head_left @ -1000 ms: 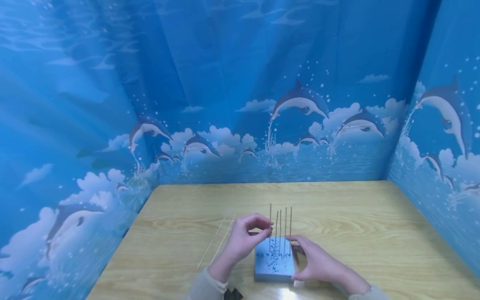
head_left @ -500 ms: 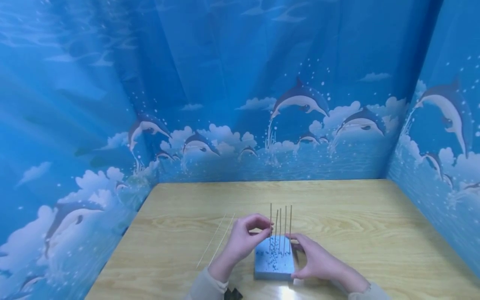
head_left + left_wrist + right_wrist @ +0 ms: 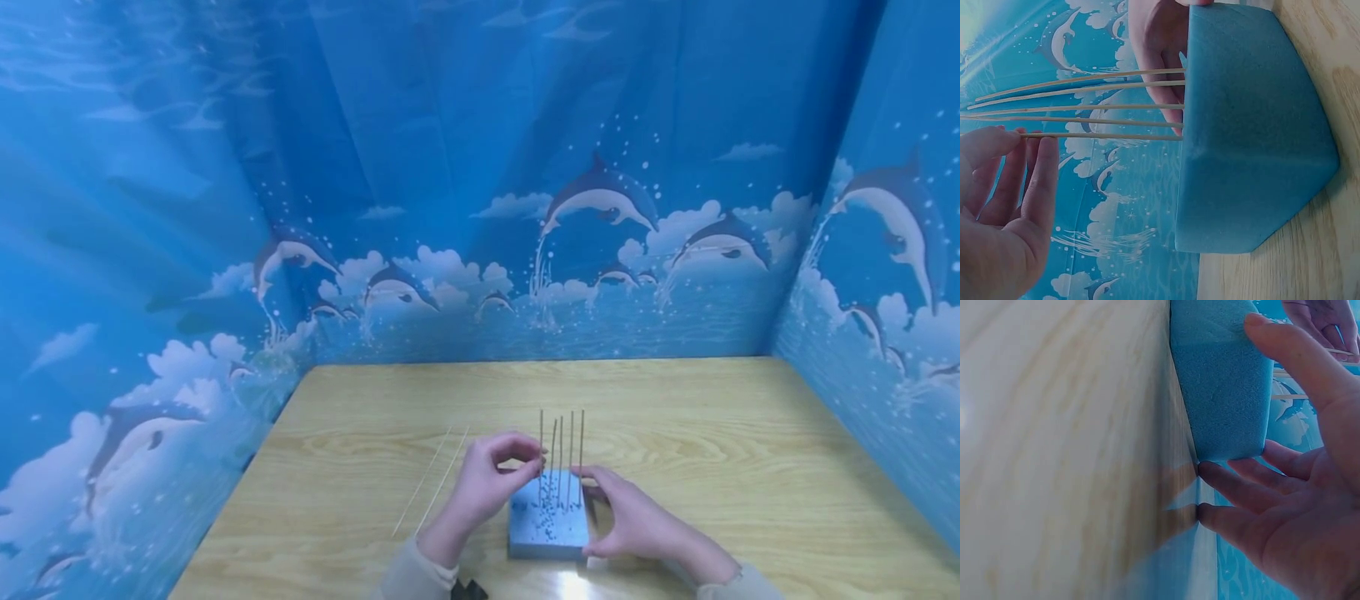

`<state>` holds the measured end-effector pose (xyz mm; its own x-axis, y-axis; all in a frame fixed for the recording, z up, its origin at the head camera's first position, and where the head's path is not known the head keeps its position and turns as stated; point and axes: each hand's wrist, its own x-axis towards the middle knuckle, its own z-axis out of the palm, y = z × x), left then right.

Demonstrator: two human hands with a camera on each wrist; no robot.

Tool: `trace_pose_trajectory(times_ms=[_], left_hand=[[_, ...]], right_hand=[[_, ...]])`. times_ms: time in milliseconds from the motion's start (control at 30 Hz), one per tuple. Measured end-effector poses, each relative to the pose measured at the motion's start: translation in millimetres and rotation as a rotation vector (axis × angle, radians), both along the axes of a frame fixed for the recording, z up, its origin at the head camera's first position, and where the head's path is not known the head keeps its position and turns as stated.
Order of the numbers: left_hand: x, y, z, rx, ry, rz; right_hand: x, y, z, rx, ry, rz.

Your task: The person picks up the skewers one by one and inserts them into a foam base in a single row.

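A blue foam block [image 3: 550,552] sits on the table with many small holes in its top. Several thin bamboo sticks [image 3: 1110,108] stand upright in it. My left hand [image 3: 491,477] pinches one bamboo stick [image 3: 1122,136] above the block between thumb and fingers; its lower end enters the foam. From the right side, my right hand [image 3: 636,521] holds the block, thumb at the near corner and fingers at the far one. In the right wrist view, two fingertips [image 3: 1207,512] of that hand touch the tabletop beside the foam.
Two loose bamboo sticks [image 3: 422,481] lie on the wood-grain table [image 3: 360,408], left of the left hand. A small black object [image 3: 468,590] is by the left sleeve. A dolphin-print curtain [image 3: 450,208] encloses the back and sides.
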<state>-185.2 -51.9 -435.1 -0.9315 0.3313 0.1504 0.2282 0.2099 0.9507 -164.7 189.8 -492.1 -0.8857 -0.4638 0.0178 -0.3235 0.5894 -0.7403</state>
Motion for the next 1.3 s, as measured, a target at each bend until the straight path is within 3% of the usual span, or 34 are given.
trace_pose_trajectory(times_ms=[367, 767, 1300], left_hand=[[-0.3, 1.3, -2.0, 0.011, -0.029, 0.002], [0.0, 3.2, -9.7, 0.011, 0.008, -0.033], [3.0, 3.4, -14.8, 0.044, -0.045, 0.016]], right_hand=[[-0.2, 1, -0.2, 0.0, 0.032, 0.006], [0.4, 0, 0.0, 0.003, 0.05, 0.015], [0.4, 0, -0.3, 0.001, 0.038, 0.02]])
